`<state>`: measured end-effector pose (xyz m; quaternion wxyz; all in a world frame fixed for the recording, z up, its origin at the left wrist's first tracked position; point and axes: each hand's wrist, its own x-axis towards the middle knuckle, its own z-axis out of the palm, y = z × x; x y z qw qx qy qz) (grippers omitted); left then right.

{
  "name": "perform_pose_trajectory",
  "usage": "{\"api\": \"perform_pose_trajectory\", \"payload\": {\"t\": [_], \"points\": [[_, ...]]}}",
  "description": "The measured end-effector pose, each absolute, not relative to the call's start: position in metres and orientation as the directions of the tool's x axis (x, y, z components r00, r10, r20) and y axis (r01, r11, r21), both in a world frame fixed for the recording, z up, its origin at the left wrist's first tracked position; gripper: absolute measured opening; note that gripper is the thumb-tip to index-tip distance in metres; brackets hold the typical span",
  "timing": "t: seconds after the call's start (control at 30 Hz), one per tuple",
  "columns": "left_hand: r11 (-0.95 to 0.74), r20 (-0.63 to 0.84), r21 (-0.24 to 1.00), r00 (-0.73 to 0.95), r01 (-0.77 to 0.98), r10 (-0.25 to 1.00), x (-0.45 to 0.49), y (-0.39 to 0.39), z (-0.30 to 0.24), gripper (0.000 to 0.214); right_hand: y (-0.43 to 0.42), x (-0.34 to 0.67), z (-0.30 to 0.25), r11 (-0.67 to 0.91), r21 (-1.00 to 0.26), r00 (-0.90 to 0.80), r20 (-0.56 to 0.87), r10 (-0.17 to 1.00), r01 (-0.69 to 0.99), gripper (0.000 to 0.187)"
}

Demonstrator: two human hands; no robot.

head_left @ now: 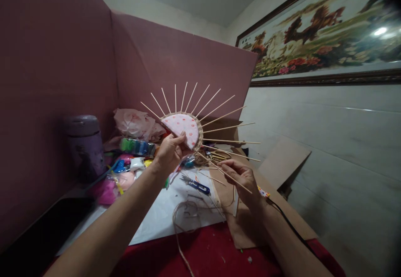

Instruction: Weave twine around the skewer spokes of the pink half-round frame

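“Head view: showing what at the centre?”

“Showing a half-round woven piece (179, 127), hanging in mid-air above a white sheet (153, 227), facing up with pale pink, red-dotted fabric, edging its curve with brown woven cord (200, 127), fanning out thin, straight, pale sticks (232, 141) like rays.”

“Holding it how?”

“Pinching its straight edge in the left hand (171, 151), laying the thumb over the fabric, stretching the forearm up from lower left. Bending the right hand (244, 179) in at the lowest stick (232, 179), curling fingers with tips close together; not telling, from this angle, whether gripping anything.”

“Lying below?”

“Seeing blue-handled snips (202, 186), stiff brown cardboard (250, 229), fibrous twine (176, 232) trailing onto red cloth (169, 254).”

“Farther out?”

“Seeing a crinkled plastic bag (136, 123), a purple bottle (86, 147).”
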<state>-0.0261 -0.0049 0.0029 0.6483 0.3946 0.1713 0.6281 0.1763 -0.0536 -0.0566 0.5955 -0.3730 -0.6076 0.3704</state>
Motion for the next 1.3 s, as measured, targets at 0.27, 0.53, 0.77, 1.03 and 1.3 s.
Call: {"api": "perform_pose_trajectory", "payload": {"t": [0.27,0.53,0.77,1.03,1.3], "points": [[-0.203,0.301,0.727,0.038,-0.656,0.953,-0.037,0.000,0.008,0.008,-0.057,0.192,-0.064,0.422,-0.906,0.011,0.422,0.906,-0.001,0.022],[-0.236,0.274,0.758,-0.032,-0.607,0.961,-0.040,0.003,0.010,0.011,-0.064,0.204,-0.063,0.521,-0.850,0.136,0.526,0.840,0.074,0.018],[-0.164,0.217,0.801,0.024,-0.576,0.976,-0.040,-0.001,0.012,0.009,-0.058,0.204,-0.046,0.602,-0.767,0.262,0.641,0.721,0.222,0.018],[-0.085,0.181,0.751,0.080,-0.655,0.980,-0.042,0.000,0.013,0.011,-0.049,0.197,-0.051,0.645,-0.740,0.282,0.671,0.686,0.191,0.017],[0.082,0.140,0.751,0.280,-0.656,0.950,-0.039,-0.002,0.008,0.014,-0.030,0.178,-0.038,0.634,-0.745,0.301,0.665,0.684,0.206,0.023]]}}
